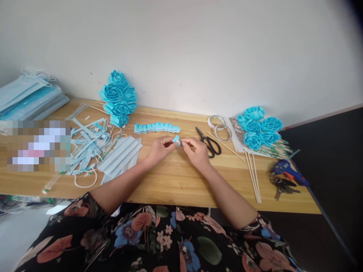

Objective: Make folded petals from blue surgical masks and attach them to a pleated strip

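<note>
My left hand [161, 149] and my right hand [195, 150] meet over the middle of the wooden table [170, 181], fingers pinched together on a small light-blue folded piece [176, 139]. Just beyond it lies a row of similar folded blue pieces [157, 127]. Black scissors [209, 142] lie right of my right hand. Face masks [120, 155] lie flat left of my left hand.
Blue fabric roses stand at the wall [118, 97] and at the right [259, 127]. Cut mask strips [87, 145], tape rolls [219, 126], wooden sticks [253, 175], a blue glue gun [287, 170], keys [280, 186] and a stack of masks [28, 96] are spread around.
</note>
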The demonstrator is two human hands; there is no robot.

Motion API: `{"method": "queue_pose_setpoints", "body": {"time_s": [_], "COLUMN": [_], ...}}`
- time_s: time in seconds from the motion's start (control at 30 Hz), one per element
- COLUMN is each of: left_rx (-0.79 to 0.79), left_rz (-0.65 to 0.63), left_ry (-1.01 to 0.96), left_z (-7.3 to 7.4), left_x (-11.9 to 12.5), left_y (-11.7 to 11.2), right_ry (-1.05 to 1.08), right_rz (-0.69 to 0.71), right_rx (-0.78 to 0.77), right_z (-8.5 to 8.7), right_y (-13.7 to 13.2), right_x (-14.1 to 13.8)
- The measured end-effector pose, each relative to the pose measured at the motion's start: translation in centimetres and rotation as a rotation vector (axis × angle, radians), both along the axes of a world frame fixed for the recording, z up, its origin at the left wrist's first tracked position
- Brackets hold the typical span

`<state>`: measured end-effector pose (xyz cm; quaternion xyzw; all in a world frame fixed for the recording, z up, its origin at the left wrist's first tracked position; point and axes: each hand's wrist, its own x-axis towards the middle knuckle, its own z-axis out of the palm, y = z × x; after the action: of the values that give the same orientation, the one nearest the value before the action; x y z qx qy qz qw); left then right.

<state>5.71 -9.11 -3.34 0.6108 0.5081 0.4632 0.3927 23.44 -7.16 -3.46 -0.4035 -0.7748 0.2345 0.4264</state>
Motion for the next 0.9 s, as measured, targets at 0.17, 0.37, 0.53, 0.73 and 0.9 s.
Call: {"method": "queue_pose_setpoints", "body": {"time_s": [0.17,0.37,0.53,0.73,0.9], "left_rx": [0.008,0.022,0.042,0.032,-0.109], "left_rz": [-0.001,-0.003,-0.014,-0.023,0.006], "left_ry": [-0.013,-0.001,0.012,0.032,-0.017], "left_z": [0.2,0.3,0.0,0.0,0.3], "left_x": [0.0,0.1,0.0,0.0,-0.2], "left_y": [0.0,0.0,0.0,0.1,0.1], "right_ry": [-0.015,-0.034,-0.015,0.014,0.221], "right_rz": [0.010,0.008,0.004,-0.019,-0.137], "right_rx": [0.020,0.035,0.022,-0.049,-0.214], "right_z": [0.1,0.0,-0.3,-0.1,0.0], "right_y": [0.1,0.1,0.2,0.0,1.3], "right_x": [0.0,0.1,0.2,-0.1,0.7]}}
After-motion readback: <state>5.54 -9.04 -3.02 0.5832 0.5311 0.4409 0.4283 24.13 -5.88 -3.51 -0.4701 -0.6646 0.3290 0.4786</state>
